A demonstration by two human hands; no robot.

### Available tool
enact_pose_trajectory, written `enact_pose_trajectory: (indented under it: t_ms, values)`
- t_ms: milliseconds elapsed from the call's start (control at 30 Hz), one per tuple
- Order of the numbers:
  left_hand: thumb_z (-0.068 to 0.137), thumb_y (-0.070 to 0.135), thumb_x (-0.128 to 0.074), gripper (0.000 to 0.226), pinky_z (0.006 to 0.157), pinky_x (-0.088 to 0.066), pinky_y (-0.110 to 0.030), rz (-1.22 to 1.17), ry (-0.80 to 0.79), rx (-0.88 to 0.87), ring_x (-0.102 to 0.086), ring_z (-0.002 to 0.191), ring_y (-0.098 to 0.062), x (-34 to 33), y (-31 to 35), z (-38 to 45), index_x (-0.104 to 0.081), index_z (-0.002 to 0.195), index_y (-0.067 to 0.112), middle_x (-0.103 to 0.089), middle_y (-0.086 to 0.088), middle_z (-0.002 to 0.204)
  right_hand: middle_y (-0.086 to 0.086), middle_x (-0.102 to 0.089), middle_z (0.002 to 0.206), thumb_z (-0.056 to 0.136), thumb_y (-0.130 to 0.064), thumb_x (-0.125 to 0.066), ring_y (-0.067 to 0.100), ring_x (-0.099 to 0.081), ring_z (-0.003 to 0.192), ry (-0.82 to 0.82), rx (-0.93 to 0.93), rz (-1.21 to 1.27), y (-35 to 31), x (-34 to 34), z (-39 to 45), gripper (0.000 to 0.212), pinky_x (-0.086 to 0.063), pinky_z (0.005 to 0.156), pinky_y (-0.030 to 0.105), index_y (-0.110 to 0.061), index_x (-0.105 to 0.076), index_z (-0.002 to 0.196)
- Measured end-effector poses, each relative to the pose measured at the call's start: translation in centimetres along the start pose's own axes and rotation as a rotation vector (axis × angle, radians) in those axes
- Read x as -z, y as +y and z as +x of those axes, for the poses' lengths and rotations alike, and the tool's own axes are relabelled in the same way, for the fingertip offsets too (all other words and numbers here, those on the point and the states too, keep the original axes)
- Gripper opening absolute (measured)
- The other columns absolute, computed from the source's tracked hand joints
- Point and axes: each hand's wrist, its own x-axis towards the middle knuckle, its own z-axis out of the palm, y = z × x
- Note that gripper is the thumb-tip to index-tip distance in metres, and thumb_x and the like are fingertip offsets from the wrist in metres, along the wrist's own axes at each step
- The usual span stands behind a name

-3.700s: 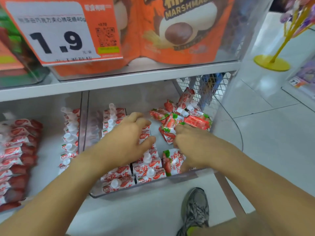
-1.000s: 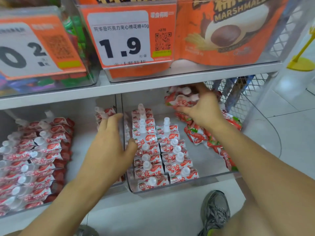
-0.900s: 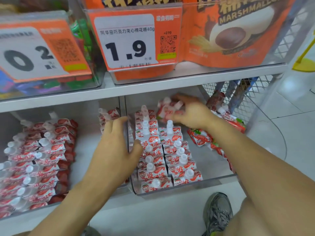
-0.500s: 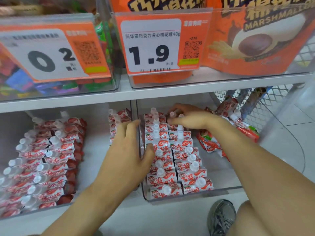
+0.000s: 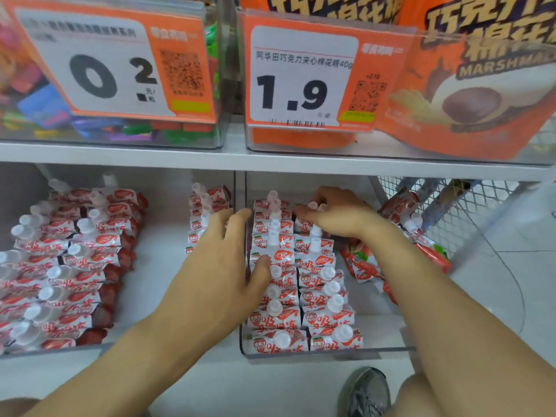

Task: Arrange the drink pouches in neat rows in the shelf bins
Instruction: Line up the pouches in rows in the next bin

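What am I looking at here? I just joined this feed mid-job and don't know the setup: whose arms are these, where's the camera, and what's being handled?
No machine here: a person's two bare hands, filmed by one wide-angle camera worn on the head, looking down at a shop shelf. The left hand rests open against the left row of drink pouches in the clear bin. The right hand is at the back of the second row, its fingers around the white caps there. Loose pouches lie unsorted at the bin's right side. The neighbouring bin holds more pouches. Above hang price tags, one reading 1.9.
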Motion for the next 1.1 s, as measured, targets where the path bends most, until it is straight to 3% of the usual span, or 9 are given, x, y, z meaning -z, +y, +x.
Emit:
enact_pose_trajectory:
  t_ms: [167, 267, 400, 567, 700, 833, 1000, 1100]
  values:
    - [0.089, 0.040, -0.055, 0.063, 0.087, -0.034, -0.016, 0.004, -0.001, -0.015, -0.053, 0.114, -0.017, -0.1, -0.2, 0.0, -0.029, 0.143, 0.021, -0.035, 0.002, 0.138, 0.006, -0.066, 0.097, 0.083, -0.064, -0.064, 0.017, -0.061, 0.084, -0.022, -0.021, -0.044, -0.4, 0.5, -0.8, 0.056, -0.048, 0.070, 0.032, -0.010, -0.061, 0.101]
    - [0.088, 0.042, -0.053, 0.064, 0.086, -0.035, -0.017, 0.018, -0.009, -0.022, -0.052, 0.115, -0.019, -0.2, -0.4, 0.1, -0.029, 0.144, 0.020, -0.034, 0.001, 0.139, 0.007, -0.068, 0.101, 0.085, -0.061, -0.063, 0.021, -0.063, 0.090, 0.049, -0.025, -0.059, -1.0, 0.9, -1.1, 0.054, -0.052, 0.079, 0.036, -0.011, -0.061, 0.104]
    - [0.088, 0.043, -0.053, 0.065, 0.085, -0.044, -0.024, 0.029, -0.009, -0.023, -0.053, 0.114, -0.021, -0.2, -0.4, 0.1, -0.029, 0.144, 0.020, -0.035, 0.000, 0.137, 0.014, -0.063, 0.122, 0.096, -0.049, -0.056, 0.030, -0.061, 0.105, -0.068, 0.038, -0.008, -1.2, 0.6, -1.4, 0.048, -0.051, 0.089, 0.038, -0.012, -0.053, 0.128]
    - [0.089, 0.045, -0.051, 0.067, 0.090, -0.045, -0.026, 0.022, 0.006, -0.011, -0.049, 0.120, -0.019, -0.4, -0.1, 0.0, -0.025, 0.146, 0.021, -0.031, 0.001, 0.140, 0.003, -0.062, 0.101, 0.091, -0.048, -0.060, 0.021, -0.058, 0.086, -0.124, 0.001, 0.029, -0.5, 0.0, -0.7, 0.034, -0.042, 0.069, 0.032, -0.023, -0.050, 0.111]
    - [0.089, 0.044, -0.050, 0.066, 0.085, -0.038, -0.016, 0.036, -0.003, -0.013, -0.048, 0.115, -0.016, -0.4, 0.1, 0.1, -0.025, 0.145, 0.018, -0.032, 0.001, 0.137, -0.007, -0.062, 0.124, 0.089, -0.049, -0.060, 0.018, -0.058, 0.109, -0.151, 0.056, 0.067, -0.4, -0.1, -1.0, 0.042, -0.047, 0.087, 0.033, -0.037, -0.053, 0.129]
    - [0.088, 0.033, -0.053, 0.051, 0.077, -0.032, -0.013, 0.018, 0.008, -0.014, -0.049, 0.098, -0.013, -0.5, 0.0, 0.7, -0.036, 0.133, 0.018, -0.037, 0.001, 0.124, -0.011, -0.064, 0.121, 0.089, -0.046, -0.058, 0.015, -0.059, 0.107, -0.222, 0.065, -0.046, -0.8, 0.6, -0.8, 0.031, -0.049, 0.094, 0.033, -0.038, -0.064, 0.118]
    - [0.086, 0.015, -0.054, 0.045, 0.072, -0.030, -0.013, -0.039, 0.032, -0.002, -0.036, 0.087, -0.006, -0.5, -0.1, 0.8, -0.040, 0.129, 0.021, -0.037, 0.003, 0.120, 0.001, -0.070, 0.092, 0.090, -0.046, -0.051, 0.020, -0.063, 0.085, -0.244, 0.032, -0.085, -0.9, 0.1, -0.7, 0.028, -0.050, 0.076, 0.034, -0.024, -0.067, 0.085]
    - [0.086, 0.010, -0.053, 0.047, 0.075, -0.029, -0.012, -0.051, 0.058, 0.008, -0.038, 0.087, -0.007, -0.9, 0.0, 0.7, -0.041, 0.130, 0.021, -0.037, 0.002, 0.120, 0.001, -0.070, 0.093, 0.083, -0.050, -0.053, 0.020, -0.063, 0.085, -0.275, 0.028, -0.060, -0.8, 0.3, -0.3, 0.028, -0.049, 0.076, 0.034, -0.025, -0.068, 0.085]
